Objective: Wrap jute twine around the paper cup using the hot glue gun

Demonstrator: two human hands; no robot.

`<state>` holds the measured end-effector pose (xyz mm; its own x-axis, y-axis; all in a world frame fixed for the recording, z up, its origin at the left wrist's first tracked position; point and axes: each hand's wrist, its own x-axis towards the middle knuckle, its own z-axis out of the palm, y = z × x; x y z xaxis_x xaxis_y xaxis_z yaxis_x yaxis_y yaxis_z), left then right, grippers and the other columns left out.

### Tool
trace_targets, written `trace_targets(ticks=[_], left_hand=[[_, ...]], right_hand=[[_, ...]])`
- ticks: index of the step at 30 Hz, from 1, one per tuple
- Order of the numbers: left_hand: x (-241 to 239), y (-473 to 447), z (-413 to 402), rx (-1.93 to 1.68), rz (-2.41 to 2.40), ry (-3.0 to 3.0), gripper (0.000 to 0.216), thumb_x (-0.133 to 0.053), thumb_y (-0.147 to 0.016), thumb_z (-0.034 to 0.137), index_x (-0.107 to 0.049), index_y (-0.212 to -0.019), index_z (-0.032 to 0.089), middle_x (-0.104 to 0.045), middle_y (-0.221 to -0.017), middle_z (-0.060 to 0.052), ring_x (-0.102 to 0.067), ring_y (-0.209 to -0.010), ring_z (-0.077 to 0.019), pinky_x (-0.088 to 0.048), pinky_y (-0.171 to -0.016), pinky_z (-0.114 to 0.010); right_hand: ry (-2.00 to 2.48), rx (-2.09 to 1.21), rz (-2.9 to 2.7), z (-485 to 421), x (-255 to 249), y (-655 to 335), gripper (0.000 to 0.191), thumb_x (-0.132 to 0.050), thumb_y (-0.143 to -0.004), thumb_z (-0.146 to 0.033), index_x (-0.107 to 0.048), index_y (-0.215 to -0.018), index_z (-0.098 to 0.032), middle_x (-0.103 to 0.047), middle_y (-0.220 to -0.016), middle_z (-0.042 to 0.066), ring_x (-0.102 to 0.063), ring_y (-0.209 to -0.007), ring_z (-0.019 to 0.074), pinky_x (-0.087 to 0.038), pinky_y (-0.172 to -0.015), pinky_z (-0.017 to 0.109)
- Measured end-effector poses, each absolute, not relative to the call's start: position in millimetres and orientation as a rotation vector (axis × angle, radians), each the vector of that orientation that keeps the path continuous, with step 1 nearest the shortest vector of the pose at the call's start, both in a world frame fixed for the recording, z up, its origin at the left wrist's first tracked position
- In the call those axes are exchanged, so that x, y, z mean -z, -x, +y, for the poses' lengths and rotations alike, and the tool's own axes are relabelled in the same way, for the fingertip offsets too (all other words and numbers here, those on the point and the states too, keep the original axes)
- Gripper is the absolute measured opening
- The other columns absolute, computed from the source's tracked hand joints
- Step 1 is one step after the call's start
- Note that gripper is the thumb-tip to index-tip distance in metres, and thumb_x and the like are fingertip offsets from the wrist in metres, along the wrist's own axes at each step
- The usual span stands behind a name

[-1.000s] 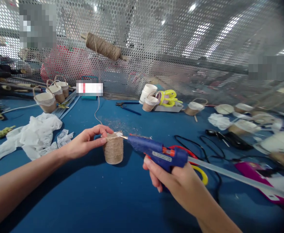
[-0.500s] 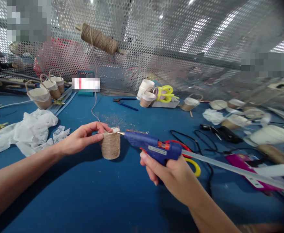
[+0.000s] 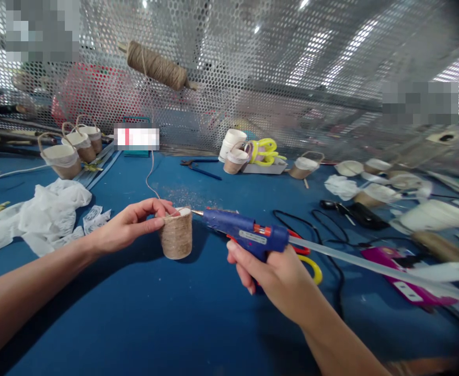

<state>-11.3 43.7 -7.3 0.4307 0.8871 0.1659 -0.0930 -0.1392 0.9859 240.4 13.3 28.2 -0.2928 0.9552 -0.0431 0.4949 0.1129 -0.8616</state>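
Observation:
My left hand (image 3: 141,222) pinches the rim of a small cup wrapped in brown twine (image 3: 176,236), thumb outside and fingers over the top. From that rim a loose strand of twine (image 3: 150,175) runs up toward a spool of twine (image 3: 157,67) on the mesh behind. My right hand (image 3: 266,269) grips a blue glue gun (image 3: 233,225) by its handle. The gun's metal nozzle points left, right at the cup's upper edge. A long translucent glue stick (image 3: 343,256) sticks out of its back.
White lace cloth (image 3: 53,214) lies at left, near several handled baskets (image 3: 62,159). Blue-handled pliers (image 3: 202,168) and stacked white cups (image 3: 233,143) stand at the back. Scissors with red and yellow handles (image 3: 314,269), black cable (image 3: 339,287) and a magenta power strip (image 3: 394,271) are at right.
The nozzle has lifted slightly relative to the cup's rim, and the cup's white inside shows more. Both hands keep their holds; the whole view has shifted a little.

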Motion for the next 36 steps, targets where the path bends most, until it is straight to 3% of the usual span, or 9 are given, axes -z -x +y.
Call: trace_targets(ticks=[23, 36], left_hand=[[8.6, 10.9, 44.2, -1.024, 0.749, -1.470, 0.012, -0.058, -0.082, 0.026, -0.056, -0.076, 0.016, -0.061, -0.104, -0.009, -0.048, -0.111, -0.0241, -0.033, -0.097, -0.042], [7.9, 9.9, 43.4, -1.025, 0.737, -1.443, 0.011, -0.057, -0.082, 0.025, -0.056, -0.076, 0.016, -0.060, -0.103, -0.008, -0.049, -0.109, -0.0229, -0.036, -0.094, -0.037]], right_hand=[[1.397, -1.146, -1.844, 12.9, -26.5, -240.8, 0.032, -0.049, -0.083, -0.042, -0.051, -0.062, -0.018, -0.047, -0.037, -0.005, -0.045, -0.032, 0.0075, -0.039, -0.036, 0.020], [1.393, -1.160, -1.834, 11.8, -26.3, -238.8, 0.031, -0.049, -0.083, -0.042, -0.051, -0.064, -0.017, -0.048, -0.039, -0.005, -0.045, -0.034, 0.0076, -0.039, -0.036, 0.020]])
